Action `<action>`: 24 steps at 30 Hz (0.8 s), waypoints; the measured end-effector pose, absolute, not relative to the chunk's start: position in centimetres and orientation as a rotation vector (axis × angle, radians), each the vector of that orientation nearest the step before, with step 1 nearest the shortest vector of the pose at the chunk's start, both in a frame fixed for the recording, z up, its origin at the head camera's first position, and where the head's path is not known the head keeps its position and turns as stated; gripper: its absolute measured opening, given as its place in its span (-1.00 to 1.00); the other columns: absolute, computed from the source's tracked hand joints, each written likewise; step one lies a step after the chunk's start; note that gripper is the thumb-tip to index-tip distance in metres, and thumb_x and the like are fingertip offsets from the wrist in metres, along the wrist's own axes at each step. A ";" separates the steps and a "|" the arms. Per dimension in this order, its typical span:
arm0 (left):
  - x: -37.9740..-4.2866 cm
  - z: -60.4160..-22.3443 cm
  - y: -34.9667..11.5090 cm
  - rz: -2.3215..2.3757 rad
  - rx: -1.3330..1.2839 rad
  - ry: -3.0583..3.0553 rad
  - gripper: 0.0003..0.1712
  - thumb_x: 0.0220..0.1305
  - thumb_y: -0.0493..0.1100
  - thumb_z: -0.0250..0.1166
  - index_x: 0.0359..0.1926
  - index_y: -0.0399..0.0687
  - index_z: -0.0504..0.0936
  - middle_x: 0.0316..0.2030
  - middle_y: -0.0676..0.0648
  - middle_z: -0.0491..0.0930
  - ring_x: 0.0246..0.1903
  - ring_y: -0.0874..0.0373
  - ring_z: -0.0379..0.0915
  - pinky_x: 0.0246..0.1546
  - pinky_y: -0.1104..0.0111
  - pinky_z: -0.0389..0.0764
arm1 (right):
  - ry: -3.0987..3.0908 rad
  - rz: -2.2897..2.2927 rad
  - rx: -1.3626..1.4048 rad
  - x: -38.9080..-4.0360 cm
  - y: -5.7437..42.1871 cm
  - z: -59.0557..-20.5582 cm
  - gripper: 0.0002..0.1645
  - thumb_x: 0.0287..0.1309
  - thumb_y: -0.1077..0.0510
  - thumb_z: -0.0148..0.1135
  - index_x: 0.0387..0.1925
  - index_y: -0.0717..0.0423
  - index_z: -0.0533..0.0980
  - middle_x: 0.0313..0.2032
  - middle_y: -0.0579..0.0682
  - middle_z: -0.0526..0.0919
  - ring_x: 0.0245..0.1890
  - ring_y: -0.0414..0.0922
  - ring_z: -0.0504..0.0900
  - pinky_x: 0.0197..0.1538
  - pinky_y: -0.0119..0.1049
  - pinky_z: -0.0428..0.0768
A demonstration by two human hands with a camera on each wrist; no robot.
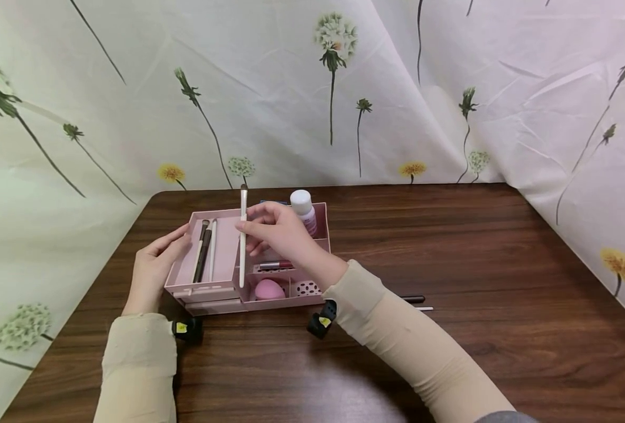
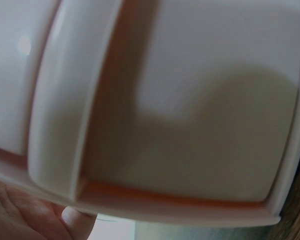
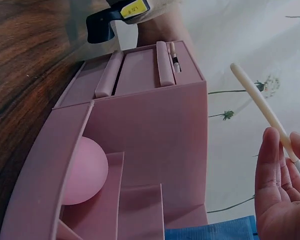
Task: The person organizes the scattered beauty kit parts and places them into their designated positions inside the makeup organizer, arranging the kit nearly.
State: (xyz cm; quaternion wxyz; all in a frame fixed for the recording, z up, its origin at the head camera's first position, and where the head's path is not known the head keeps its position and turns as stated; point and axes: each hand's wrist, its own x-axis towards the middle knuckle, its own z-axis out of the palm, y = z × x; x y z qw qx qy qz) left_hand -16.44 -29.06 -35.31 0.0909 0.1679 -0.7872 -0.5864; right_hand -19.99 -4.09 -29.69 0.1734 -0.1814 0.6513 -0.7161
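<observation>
In the head view my right hand pinches a makeup brush with a pale handle, its bristle end pointing away from me. The brush is above the pink organizer box; the right wrist view shows its pale handle between thumb and fingers. My left hand rests against the organizer's left side, fingers extended along the edge. Several makeup brushes, one a dark brush, lie in the organizer's raised left tray. In the left wrist view part of the left hand shows beside the drawer front.
The right-hand compartments hold a white-capped bottle, a lip gloss tube and a pink makeup sponge. A blue packet stands near the back. Right of the organizer, a dark stick and a white stick lie on the wooden table.
</observation>
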 end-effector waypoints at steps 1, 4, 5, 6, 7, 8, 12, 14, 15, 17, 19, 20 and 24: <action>-16.4 -35.3 -29.1 -1.742 0.498 -2.339 -0.38 0.26 0.20 0.33 0.31 0.21 0.53 0.36 0.05 0.41 0.15 0.36 0.37 -0.15 0.67 0.41 | 1.846 -2.031 -0.508 -20.2 -4.3 -29.6 -0.63 0.27 0.24 0.29 0.05 0.33 0.45 -0.47 -0.02 0.62 -0.62 -0.19 0.60 -0.35 -0.16 0.70; -16.4 -35.3 -29.1 -1.744 0.493 -2.337 -0.38 0.26 0.19 0.33 0.31 0.20 0.52 0.37 0.03 0.40 0.14 0.37 0.38 -0.16 0.67 0.42 | 1.839 -2.040 -0.485 -20.8 -5.1 -29.6 -0.63 0.27 0.26 0.29 0.04 0.35 0.45 -0.46 -0.02 0.62 -0.63 -0.20 0.60 -0.40 -0.23 0.68; -16.5 -35.3 -29.1 -1.746 0.493 -2.336 -0.38 0.27 0.19 0.33 0.32 0.19 0.52 0.37 0.02 0.40 0.13 0.37 0.38 -0.16 0.68 0.42 | 1.837 -2.045 -0.476 -21.0 -5.4 -29.6 -0.63 0.27 0.26 0.29 0.04 0.36 0.45 -0.46 -0.02 0.62 -0.63 -0.20 0.60 -0.42 -0.26 0.68; -16.5 -35.3 -29.1 -1.737 0.491 -2.342 -0.37 0.27 0.20 0.32 0.32 0.19 0.52 0.37 0.01 0.40 0.13 0.37 0.38 -0.17 0.68 0.43 | 1.840 -2.050 -0.468 -21.2 -5.7 -29.7 -0.62 0.27 0.26 0.29 0.05 0.35 0.45 -0.46 -0.02 0.62 -0.63 -0.19 0.60 -0.43 -0.27 0.67; -16.5 -35.4 -29.1 -1.741 0.491 -2.339 -0.37 0.27 0.19 0.32 0.32 0.18 0.52 0.38 0.01 0.39 0.13 0.37 0.38 -0.16 0.68 0.43 | 1.838 -2.057 -0.461 -21.4 -5.9 -29.7 -0.62 0.27 0.27 0.29 0.06 0.35 0.45 -0.46 -0.03 0.61 -0.64 -0.19 0.60 -0.44 -0.29 0.67; -16.5 -35.4 -29.1 -1.746 0.493 -2.336 -0.37 0.27 0.19 0.33 0.32 0.17 0.51 0.38 0.00 0.39 0.13 0.37 0.38 -0.16 0.69 0.43 | 1.834 -2.065 -0.452 -21.6 -6.2 -29.8 -0.62 0.27 0.27 0.28 0.06 0.36 0.44 -0.46 -0.03 0.60 -0.64 -0.19 0.59 -0.45 -0.30 0.66; -16.7 -35.4 -29.0 -1.736 0.488 -2.348 -0.37 0.28 0.19 0.32 0.33 0.17 0.50 0.38 -0.02 0.38 0.11 0.39 0.38 -0.15 0.69 0.43 | 1.857 -2.061 -0.412 -22.4 -7.2 -30.3 -0.63 0.26 0.25 0.30 0.04 0.31 0.46 -0.44 -0.03 0.61 -0.63 -0.18 0.60 -0.38 -0.20 0.70; -16.8 -35.5 -29.0 -1.734 0.483 -2.352 -0.37 0.28 0.19 0.31 0.33 0.16 0.50 0.38 -0.04 0.38 0.08 0.41 0.39 -0.16 0.68 0.45 | 1.884 -2.039 -0.403 -22.6 -7.5 -30.4 -0.64 0.26 0.23 0.31 0.03 0.29 0.47 -0.41 -0.01 0.62 -0.63 -0.17 0.60 -0.34 -0.15 0.70; -16.8 -35.5 -29.0 -1.731 0.481 -2.354 -0.36 0.29 0.19 0.31 0.33 0.15 0.50 0.38 -0.05 0.38 0.06 0.42 0.40 -0.17 0.67 0.46 | 1.901 -2.024 -0.399 -22.7 -7.7 -30.5 -0.64 0.25 0.21 0.32 0.02 0.27 0.48 -0.40 -0.01 0.63 -0.62 -0.17 0.61 -0.32 -0.13 0.70; -16.9 -35.5 -29.0 -1.733 0.481 -2.352 -0.36 0.29 0.18 0.31 0.34 0.14 0.50 0.38 -0.06 0.38 0.04 0.42 0.41 -0.18 0.66 0.47 | 1.934 -1.994 -0.404 -22.9 -8.1 -30.6 -0.63 0.24 0.19 0.34 0.02 0.25 0.49 -0.38 0.01 0.65 -0.62 -0.17 0.61 -0.32 -0.13 0.70; -16.9 -35.5 -29.1 -1.728 0.484 -2.356 -0.36 0.29 0.19 0.30 0.34 0.15 0.49 0.38 -0.06 0.38 0.04 0.43 0.40 -0.18 0.66 0.47 | 1.961 -1.967 -0.413 -23.1 -8.4 -30.7 -0.63 0.24 0.18 0.35 0.02 0.24 0.49 -0.38 0.01 0.66 -0.62 -0.17 0.60 -0.34 -0.16 0.69; -17.0 -35.4 -29.2 -1.726 0.486 -2.357 -0.36 0.29 0.19 0.30 0.34 0.15 0.49 0.39 -0.06 0.37 0.04 0.43 0.40 -0.18 0.66 0.47 | 1.976 -1.953 -0.416 -23.1 -8.5 -30.7 -0.63 0.23 0.18 0.35 0.01 0.24 0.50 -0.39 0.01 0.66 -0.62 -0.17 0.60 -0.36 -0.17 0.68; -17.0 -35.4 -29.4 -1.727 0.490 -2.354 -0.37 0.29 0.18 0.30 0.34 0.15 0.49 0.39 -0.07 0.37 0.02 0.43 0.41 -0.19 0.66 0.48 | 2.058 -1.878 -0.437 -23.3 -9.1 -30.9 -0.66 0.22 0.15 0.37 -0.03 0.22 0.51 -0.44 -0.02 0.64 -0.64 -0.18 0.58 -0.32 -0.06 0.69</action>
